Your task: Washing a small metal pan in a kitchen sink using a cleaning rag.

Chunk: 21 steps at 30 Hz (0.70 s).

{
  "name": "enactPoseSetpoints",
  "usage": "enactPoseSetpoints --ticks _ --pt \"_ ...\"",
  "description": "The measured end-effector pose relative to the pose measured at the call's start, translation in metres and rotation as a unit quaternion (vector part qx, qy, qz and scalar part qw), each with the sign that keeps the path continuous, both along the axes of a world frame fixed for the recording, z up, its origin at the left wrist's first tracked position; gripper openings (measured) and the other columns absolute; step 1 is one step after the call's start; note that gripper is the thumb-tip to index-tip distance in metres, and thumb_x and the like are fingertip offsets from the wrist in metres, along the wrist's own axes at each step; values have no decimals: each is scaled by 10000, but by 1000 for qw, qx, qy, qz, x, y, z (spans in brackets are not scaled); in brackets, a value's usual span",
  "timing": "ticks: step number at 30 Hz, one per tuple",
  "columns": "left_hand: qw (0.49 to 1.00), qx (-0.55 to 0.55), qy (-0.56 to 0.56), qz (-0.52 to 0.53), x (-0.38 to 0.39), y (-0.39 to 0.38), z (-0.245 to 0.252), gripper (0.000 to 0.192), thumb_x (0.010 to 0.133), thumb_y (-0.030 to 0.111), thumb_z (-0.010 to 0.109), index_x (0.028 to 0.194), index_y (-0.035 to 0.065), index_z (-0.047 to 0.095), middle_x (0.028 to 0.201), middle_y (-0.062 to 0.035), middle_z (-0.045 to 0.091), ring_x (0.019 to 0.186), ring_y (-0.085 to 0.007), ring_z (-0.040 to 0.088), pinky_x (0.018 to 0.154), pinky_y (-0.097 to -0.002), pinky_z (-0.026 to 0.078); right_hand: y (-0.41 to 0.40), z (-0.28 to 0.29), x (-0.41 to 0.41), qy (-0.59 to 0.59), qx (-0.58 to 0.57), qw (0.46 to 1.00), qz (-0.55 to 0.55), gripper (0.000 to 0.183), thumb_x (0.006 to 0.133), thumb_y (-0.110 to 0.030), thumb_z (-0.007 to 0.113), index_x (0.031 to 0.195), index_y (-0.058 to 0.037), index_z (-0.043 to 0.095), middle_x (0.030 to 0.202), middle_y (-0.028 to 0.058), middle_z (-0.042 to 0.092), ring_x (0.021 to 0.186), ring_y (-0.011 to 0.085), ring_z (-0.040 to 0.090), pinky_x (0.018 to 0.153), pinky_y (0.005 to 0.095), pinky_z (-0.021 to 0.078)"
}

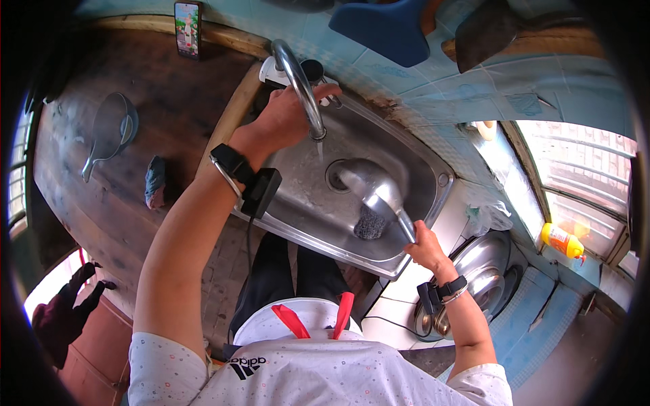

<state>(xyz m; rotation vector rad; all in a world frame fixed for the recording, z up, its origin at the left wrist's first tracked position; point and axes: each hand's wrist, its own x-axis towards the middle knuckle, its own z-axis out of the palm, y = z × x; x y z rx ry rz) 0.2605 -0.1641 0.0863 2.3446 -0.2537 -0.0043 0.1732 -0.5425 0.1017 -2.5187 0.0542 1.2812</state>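
Water runs from a curved chrome faucet (304, 94) into a stainless steel sink (289, 188). My left hand (289, 114) reaches behind the spout near the tap's base; the spout partly covers it, and its grip on the tap cannot be told. My right hand (425, 244) grips the metal handle of a steel ladle (381, 185), whose bowl lies over the basin beside the drain (336, 176). Below the ladle, a dark scouring pad (369, 223) rests on the sink floor, touching or close to the ladle's edge; which of these is not clear.
On the wooden counter (167, 106) left are a glass lid or pan (111, 127), a cloth (155, 182) and an upright phone (188, 30). Right of the sink stand metal lids (480, 274), a plastic bag (487, 213) and a yellow bottle (562, 241). Utensils, one blue (386, 30), hang above.
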Motion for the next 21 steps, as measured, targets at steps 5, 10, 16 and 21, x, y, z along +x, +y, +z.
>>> enactPoseSetpoints --ticks 5,10,16,21 --pt "1000 13 8 -14 5 1 1 387 786 -33 504 1129 146 507 810 -121 580 781 -256 586 684 -368 475 5 -4 1 -122 17 992 -27 341 645 -60 603 904 -10 386 694 196 523 696 393 545 615 440 413" --pt "1000 1 7 -24 4 9 2 298 792 -23 502 1047 129 527 863 -99 604 800 -259 604 674 -381 475 15 -14 -10 -159 54 985 -46 373 649 -38 590 972 -11 405 700 193 521 690 389 544 617 436 417" --pt "993 118 -5 -18 -11 32 -1 176 829 64 464 966 111 565 921 -96 609 884 -279 584 720 -392 463 23 -35 -33 -203 61 976 -45 445 660 8 550 1068 -21 375 725 192 508 697 402 531 629 439 414" --pt "988 149 -33 -13 -26 34 8 243 817 38 452 1016 94 580 982 -126 592 951 -305 554 774 -381 443 40 -61 -59 -281 52 958 -33 610 689 11 525 1250 -54 293 973 274 520 795 461 550 674 500 447"
